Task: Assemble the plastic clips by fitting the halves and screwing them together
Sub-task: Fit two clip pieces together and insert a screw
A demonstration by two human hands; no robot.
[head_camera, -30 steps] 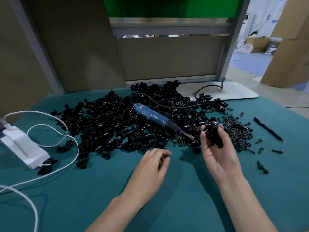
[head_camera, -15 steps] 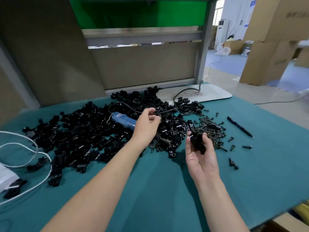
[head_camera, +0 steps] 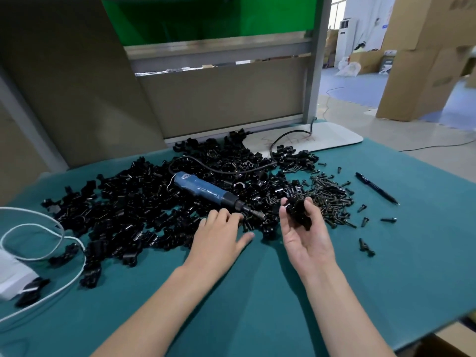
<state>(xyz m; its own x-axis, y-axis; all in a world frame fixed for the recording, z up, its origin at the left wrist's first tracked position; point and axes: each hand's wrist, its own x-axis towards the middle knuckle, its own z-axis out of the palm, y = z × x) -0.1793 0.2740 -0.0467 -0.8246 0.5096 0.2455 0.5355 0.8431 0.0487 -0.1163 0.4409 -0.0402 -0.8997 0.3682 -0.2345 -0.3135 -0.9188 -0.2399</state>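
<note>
On the teal counter (head_camera: 257, 305), the left hand (head_camera: 221, 233) is laid flat, fingers spread, nothing gripped, at the edge of the clip halves (head_camera: 123, 202), apparently sifting for a part. A clip (head_camera: 298, 211) is pinched in the upturned right hand (head_camera: 306, 238), kept ready for fastening. Beyond, the screwdriver (head_camera: 203, 188) is left across the pile, screws (head_camera: 331, 197) heaped within reach.

The left hand (head_camera: 221, 235) lies palm down, its fingers reaching forward and lightly bent (thumb splayed wide to the side). The right hand (head_camera: 306, 238) is held palm up just beside it, fingers and thumb curled round a bunch of clip pieces (head_camera: 298, 210). Both forearms are bare.
</note>
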